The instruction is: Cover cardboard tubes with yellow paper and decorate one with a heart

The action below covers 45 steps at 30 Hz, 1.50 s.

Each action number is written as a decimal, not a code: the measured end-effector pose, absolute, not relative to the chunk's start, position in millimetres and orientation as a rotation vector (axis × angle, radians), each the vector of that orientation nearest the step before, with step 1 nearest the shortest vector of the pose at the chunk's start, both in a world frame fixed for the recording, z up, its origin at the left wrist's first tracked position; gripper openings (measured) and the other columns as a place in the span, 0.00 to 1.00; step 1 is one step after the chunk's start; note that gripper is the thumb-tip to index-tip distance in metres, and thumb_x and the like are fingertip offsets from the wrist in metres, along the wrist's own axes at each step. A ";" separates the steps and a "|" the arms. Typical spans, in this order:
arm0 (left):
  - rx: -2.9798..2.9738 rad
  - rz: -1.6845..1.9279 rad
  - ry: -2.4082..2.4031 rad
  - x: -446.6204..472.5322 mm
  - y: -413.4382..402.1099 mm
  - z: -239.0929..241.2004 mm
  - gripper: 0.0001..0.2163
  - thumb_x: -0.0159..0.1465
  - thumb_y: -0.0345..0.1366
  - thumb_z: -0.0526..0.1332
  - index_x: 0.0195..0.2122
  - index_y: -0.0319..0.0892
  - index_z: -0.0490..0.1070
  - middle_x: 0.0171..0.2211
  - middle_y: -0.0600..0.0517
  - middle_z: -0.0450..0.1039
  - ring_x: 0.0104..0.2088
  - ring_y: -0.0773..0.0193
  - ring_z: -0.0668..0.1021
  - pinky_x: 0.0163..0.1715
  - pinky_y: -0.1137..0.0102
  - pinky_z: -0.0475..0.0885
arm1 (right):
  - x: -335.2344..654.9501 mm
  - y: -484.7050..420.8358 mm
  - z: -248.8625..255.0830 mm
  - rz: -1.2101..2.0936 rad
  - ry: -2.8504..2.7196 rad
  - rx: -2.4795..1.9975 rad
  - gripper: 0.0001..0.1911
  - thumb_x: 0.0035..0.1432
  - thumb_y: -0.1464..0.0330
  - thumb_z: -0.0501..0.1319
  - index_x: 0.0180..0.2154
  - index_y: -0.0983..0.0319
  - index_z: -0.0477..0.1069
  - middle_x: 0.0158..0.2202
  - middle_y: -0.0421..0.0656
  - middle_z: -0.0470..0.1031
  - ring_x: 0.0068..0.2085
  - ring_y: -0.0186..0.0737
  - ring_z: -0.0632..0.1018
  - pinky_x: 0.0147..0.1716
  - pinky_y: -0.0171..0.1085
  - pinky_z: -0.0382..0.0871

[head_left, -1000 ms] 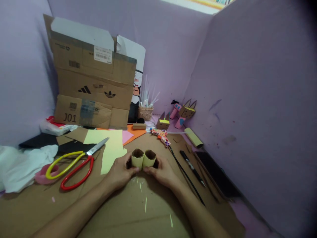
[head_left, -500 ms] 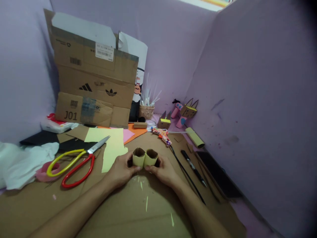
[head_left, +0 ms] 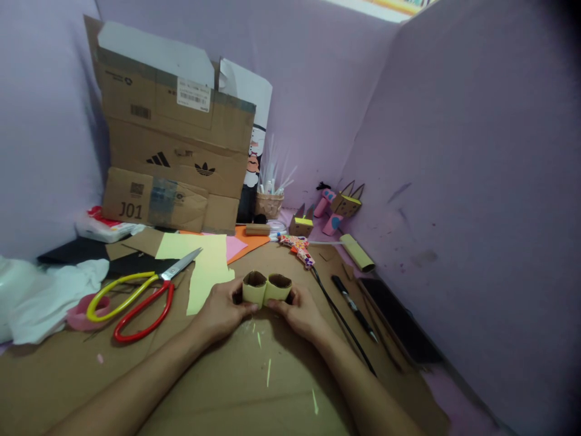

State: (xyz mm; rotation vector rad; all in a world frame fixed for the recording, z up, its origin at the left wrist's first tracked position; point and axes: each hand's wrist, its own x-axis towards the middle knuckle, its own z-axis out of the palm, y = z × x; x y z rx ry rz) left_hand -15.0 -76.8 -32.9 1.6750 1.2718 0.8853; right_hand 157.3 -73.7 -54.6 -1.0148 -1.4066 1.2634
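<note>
Two short cardboard tubes wrapped in pale yellow paper stand side by side and touch each other, their brown open ends facing up. My left hand (head_left: 227,306) is closed round the left tube (head_left: 253,295), thumb at its lower front. Round the right tube (head_left: 276,295) my right hand (head_left: 297,309) is closed the same way. Fingers behind the tubes are partly hidden. Beyond them lies a glue gun (head_left: 299,249) in patterned wrapping, its black cord running toward me. To the left are scissors (head_left: 166,284) with one yellow and one red handle, their tip over yellow paper (head_left: 206,281).
A flattened cardboard box (head_left: 177,139) leans on the back wall beside a small basket (head_left: 270,204) of glue sticks. A black pen (head_left: 356,309) and a dark flat panel (head_left: 399,321) lie right. Pink tape (head_left: 86,315) and white cloth (head_left: 59,297) are left. A longer yellow tube (head_left: 357,253) rests by the wall.
Both tubes look slightly squeezed, the right one wider and flatter at its opening than before. My hands stay in nearly the same place.
</note>
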 end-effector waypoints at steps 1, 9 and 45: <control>1.668 0.888 1.268 -14.8 -76.7 -33.4 0.11 0.48 0.31 0.63 0.34 0.40 0.72 0.32 0.53 0.76 0.35 0.59 0.75 0.36 0.69 0.68 | 156.9 -73.5 -54.8 1.261 -1.402 -1.017 0.08 0.40 0.73 0.64 0.29 0.63 0.71 0.28 0.39 0.73 0.30 0.37 0.71 0.33 0.35 0.64; 1.617 0.920 1.238 -12.7 -76.4 -35.2 0.09 0.47 0.31 0.62 0.32 0.39 0.72 0.31 0.52 0.75 0.34 0.58 0.74 0.35 0.68 0.68 | 156.2 -74.3 -61.5 1.235 -1.375 -1.036 0.08 0.41 0.74 0.64 0.29 0.63 0.70 0.29 0.39 0.73 0.32 0.38 0.71 0.34 0.36 0.65; 1.209 0.896 0.926 -22.9 -83.2 -20.0 0.21 0.55 0.45 0.60 0.45 0.36 0.65 0.29 0.52 0.71 0.23 0.69 0.71 0.20 0.75 0.63 | 158.7 -86.3 -18.8 1.801 -0.932 -0.730 0.19 0.43 0.63 0.67 0.38 0.65 0.72 0.36 0.49 0.79 0.39 0.47 0.79 0.39 0.43 0.72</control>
